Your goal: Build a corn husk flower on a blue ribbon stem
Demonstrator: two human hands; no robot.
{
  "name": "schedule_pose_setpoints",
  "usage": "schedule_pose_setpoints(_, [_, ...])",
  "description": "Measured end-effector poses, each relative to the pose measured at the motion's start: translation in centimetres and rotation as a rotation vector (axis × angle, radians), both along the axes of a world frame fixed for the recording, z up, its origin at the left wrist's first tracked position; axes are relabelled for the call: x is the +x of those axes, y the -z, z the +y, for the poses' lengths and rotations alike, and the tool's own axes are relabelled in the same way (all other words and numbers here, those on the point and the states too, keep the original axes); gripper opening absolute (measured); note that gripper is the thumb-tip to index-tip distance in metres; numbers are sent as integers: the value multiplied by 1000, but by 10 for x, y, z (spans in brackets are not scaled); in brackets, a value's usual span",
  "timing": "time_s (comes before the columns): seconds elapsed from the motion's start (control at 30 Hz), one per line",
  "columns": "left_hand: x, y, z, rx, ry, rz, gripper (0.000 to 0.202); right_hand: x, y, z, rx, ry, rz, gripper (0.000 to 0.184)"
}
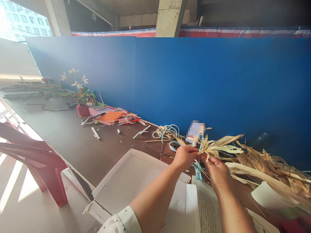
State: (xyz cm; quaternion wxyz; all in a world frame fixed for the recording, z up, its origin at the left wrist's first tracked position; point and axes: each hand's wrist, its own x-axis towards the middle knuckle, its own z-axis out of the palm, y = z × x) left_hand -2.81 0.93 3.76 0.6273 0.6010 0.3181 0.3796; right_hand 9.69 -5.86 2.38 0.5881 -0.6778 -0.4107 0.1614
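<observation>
My left hand (185,156) is closed in a pinch on the base of a small bundle of pale dried husk strips (220,147) held above the table. My right hand (218,170) is closed on the same bundle from below, fingers pressed at its base. The strips fan out to the right. A light blue ribbon (198,168) hangs under my hands. A heap of dried corn husks (269,168) lies just right of them.
A white cardboard tray (126,181) and a printed sheet (206,207) lie under my arms. A white cup (269,195) sits at right. Craft scraps, orange paper (109,116) and paper flowers (76,79) line the blue partition (194,81). A red plastic chair (36,158) stands left.
</observation>
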Motion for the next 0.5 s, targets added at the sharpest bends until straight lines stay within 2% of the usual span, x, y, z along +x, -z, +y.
schedule_pose_setpoints(0.07, [-2,-2,0,61,-4,14,22,2,2,1,-39,-12,30,39])
schedule_pose_setpoints(0.2, [-9,-7,-1,248,-98,130,19,5,4,2,-76,-5,57,43])
schedule_pose_setpoints(0.4, [-13,-12,-9,521,-228,350,17,3,2,1,-131,36,-32,45])
schedule_pose_setpoints(0.5, [-14,-13,-14,643,-237,453,20,1,-2,0,-150,38,-69,44])
